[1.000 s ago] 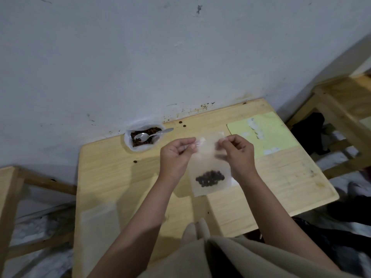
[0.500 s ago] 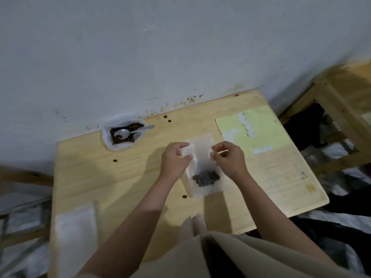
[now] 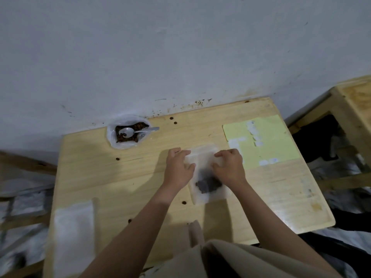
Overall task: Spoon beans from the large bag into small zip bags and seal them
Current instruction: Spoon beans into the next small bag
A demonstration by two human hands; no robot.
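Note:
A small clear zip bag (image 3: 204, 169) lies flat on the wooden table (image 3: 124, 177), with a clump of dark beans (image 3: 208, 185) in its lower part. My left hand (image 3: 178, 167) rests on the bag's left edge with its fingers spread fairly straight. My right hand (image 3: 228, 167) presses on the bag's right side, fingers pointing at the top strip. The large white bag of beans (image 3: 128, 133) stands open at the back left by the wall, and a spoon (image 3: 136, 131) lies across its mouth.
A stack of empty zip bags (image 3: 72, 235) lies at the front left corner. A pale green sheet (image 3: 261, 141) with white patches covers the back right. Loose beans (image 3: 183, 202) are scattered on the wood. Wooden frames stand on both sides of the table.
The small bag was held up in pinching fingers, then came down flat onto the table. Both hands now lie on it with fingers straighter. The view has tilted downward.

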